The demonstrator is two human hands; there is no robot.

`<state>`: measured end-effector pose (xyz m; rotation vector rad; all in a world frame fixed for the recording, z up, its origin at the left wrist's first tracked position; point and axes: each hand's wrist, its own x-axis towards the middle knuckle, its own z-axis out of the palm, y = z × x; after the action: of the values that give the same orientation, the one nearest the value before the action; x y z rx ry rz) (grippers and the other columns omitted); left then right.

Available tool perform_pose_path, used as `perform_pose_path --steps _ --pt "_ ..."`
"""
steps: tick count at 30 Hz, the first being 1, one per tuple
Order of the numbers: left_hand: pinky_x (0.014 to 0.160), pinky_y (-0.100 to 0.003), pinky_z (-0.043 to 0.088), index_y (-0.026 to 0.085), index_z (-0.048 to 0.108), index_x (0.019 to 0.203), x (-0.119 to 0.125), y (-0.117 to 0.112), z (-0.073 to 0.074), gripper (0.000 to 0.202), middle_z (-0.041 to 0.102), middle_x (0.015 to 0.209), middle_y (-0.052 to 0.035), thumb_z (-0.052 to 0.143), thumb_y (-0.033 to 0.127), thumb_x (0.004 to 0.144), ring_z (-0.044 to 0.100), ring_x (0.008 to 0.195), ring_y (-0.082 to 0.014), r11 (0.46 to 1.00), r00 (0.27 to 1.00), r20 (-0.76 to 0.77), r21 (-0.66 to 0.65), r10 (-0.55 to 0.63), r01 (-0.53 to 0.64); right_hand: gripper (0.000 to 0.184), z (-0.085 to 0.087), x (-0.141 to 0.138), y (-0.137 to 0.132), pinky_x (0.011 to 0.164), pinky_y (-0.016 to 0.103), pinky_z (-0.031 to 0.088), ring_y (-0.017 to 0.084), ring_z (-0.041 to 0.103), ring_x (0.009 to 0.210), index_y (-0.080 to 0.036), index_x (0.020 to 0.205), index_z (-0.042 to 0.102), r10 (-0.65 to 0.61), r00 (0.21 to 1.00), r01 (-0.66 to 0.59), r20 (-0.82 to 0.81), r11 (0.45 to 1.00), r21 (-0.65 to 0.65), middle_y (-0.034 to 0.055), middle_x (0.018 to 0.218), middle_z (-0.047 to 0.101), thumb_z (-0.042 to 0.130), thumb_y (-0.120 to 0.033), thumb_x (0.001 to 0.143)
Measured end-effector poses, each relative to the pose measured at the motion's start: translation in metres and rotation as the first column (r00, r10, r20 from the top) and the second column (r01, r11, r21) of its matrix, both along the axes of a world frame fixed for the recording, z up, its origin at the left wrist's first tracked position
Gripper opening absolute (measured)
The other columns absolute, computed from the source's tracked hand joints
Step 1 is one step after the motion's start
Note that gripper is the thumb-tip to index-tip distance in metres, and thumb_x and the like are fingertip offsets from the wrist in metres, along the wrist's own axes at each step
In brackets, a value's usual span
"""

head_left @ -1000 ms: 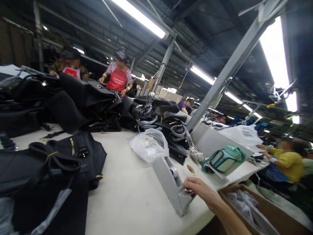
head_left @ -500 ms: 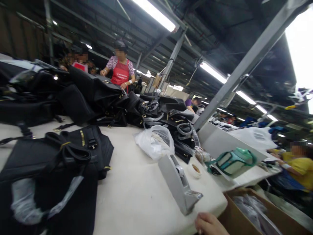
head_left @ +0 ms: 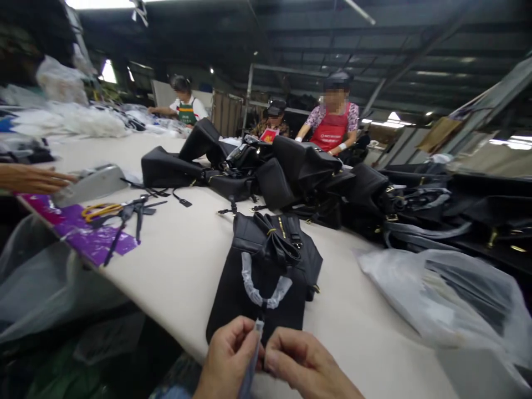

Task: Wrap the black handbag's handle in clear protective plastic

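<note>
Tape, a clear strip (head_left: 252,354), is pinched between your left hand (head_left: 226,357) and right hand (head_left: 301,366), fingers closed on it at the table (head_left: 183,266) edge so it stays taut and off itself. Just beyond lies the black handbag (head_left: 266,277), flat, its handle wrapped in plastic. A bagged bundle (head_left: 449,299) sits to the right; farther off, piled bags (head_left: 299,177) and seated workers (head_left: 332,119).

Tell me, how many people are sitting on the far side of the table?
3. One in a green apron at far left, one in a dark cap in the middle, one in a red apron to the right. Bags may hide others.
</note>
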<state>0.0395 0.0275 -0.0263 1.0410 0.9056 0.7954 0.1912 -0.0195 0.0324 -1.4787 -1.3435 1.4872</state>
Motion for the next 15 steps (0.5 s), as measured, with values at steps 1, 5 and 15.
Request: perform_pose_path --steps 1,5,15 --pt "0.049 -0.021 0.041 0.014 0.061 0.073 0.0 -0.001 0.0 0.051 0.059 0.058 0.0 0.068 0.064 0.071 0.051 0.05 -0.0106 1.0 1.0 0.006 0.022 -0.002 0.002 0.036 0.0 -0.005 0.01 0.057 0.024 0.033 0.012 0.042 0.06 -0.019 0.062 0.055 -0.001 1.0 0.0 0.015 1.0 0.021 -0.0014 0.062 0.052 0.06 -0.051 0.077" --pt "0.051 -0.02 0.041 0.014 0.063 0.075 -0.001 -0.005 0.0 0.043 0.06 0.062 -0.0013 0.062 0.056 0.081 0.051 0.053 -0.0107 0.996 0.999 -0.033 0.093 0.012 -0.008 0.034 -0.016 -0.008 0.029 0.051 0.025 0.028 0.013 0.039 0.056 -0.019 0.058 0.054 -0.075 0.973 0.063 0.218 0.996 0.058 -0.0013 0.057 0.048 0.055 -0.046 0.079" --pt "0.065 -0.024 0.048 0.021 0.059 0.115 -0.003 -0.02 -0.01 0.038 0.067 0.067 -0.0018 0.056 0.049 0.089 0.061 0.061 -0.0152 0.904 0.972 -0.044 0.378 0.232 -0.199 0.042 -0.03 -0.009 0.026 0.051 0.026 0.028 0.013 0.04 0.055 -0.02 0.055 0.047 -0.12 0.947 0.108 0.298 0.993 0.055 -0.0014 0.055 0.046 0.051 -0.055 0.079"
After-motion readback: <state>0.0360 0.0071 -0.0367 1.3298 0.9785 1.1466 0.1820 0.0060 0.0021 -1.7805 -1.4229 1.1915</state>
